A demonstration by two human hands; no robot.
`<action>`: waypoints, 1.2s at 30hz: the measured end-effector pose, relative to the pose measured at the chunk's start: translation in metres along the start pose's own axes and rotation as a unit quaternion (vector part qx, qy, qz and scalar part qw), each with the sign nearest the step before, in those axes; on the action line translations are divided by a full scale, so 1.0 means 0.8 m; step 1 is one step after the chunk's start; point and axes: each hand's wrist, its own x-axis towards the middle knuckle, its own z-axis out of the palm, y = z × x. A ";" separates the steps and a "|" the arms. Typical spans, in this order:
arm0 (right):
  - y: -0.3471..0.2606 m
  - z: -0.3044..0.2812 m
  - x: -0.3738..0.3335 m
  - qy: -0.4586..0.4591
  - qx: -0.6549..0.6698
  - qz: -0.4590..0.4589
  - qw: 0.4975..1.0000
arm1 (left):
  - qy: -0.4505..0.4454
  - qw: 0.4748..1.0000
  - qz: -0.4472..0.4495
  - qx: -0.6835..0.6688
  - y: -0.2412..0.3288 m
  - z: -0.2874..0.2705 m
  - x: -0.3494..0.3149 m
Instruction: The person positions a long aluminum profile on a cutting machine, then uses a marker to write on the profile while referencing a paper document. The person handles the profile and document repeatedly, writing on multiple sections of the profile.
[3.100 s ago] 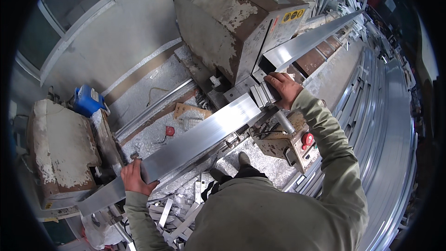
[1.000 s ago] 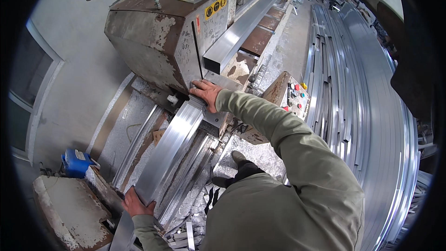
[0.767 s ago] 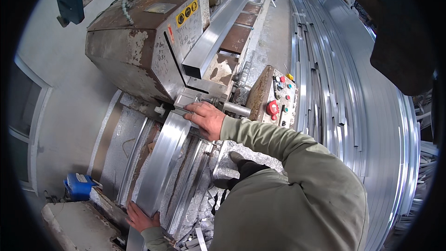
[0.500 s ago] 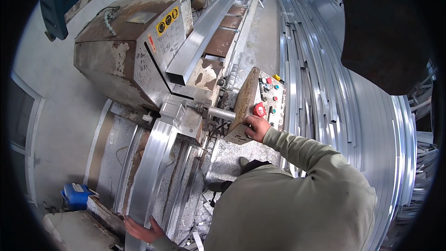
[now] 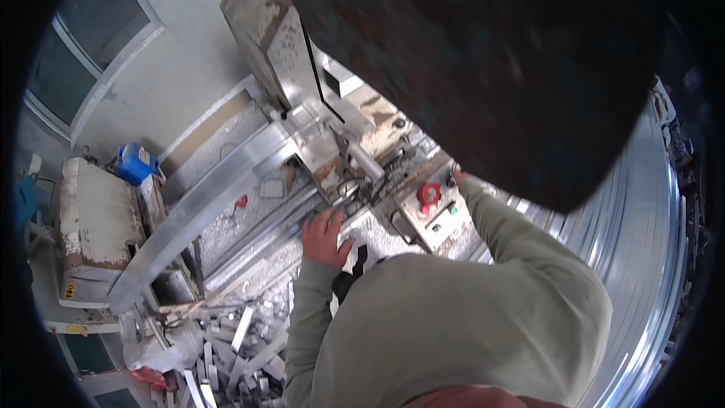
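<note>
My right hand (image 5: 459, 177) is at the far edge of a control box (image 5: 414, 215), close to its small buttons. The dark foreground shape hides part of that hand, so its fingers are unclear. A red mushroom button (image 5: 429, 194) sits on the panel, nearer to me. My left hand (image 5: 325, 238) has its fingers spread over the machine's metal rails, left of the control box, and holds nothing. A long silvery metal profile (image 5: 204, 196) runs from the clamp (image 5: 308, 125) on the worn saw-like machine (image 5: 279, 45) toward the lower left, apart from both hands.
A large dark, rusty shape (image 5: 483, 68) covers the upper right. Long metal profiles (image 5: 627, 257) lie stacked at right. Metal offcuts (image 5: 242, 355) pile up at lower left, near a second machine housing (image 5: 98, 219) and a blue container (image 5: 137, 162).
The view has turned and the dark shape covers more. My left hand has left the long profile and come over beside the control box. My right hand has shifted to the box's far edge.
</note>
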 end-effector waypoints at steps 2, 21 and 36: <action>0.076 0.025 0.000 -0.049 0.018 0.039 0.998 | 0.013 0.999 -0.036 -0.006 0.081 -0.020 0.011; 0.151 -0.074 -0.061 0.010 0.629 0.137 0.765 | -0.255 0.953 0.068 -0.146 0.092 0.115 0.035; 0.400 -0.153 -0.022 -0.056 0.753 0.059 0.653 | -0.260 0.948 0.131 -0.131 0.276 0.310 0.147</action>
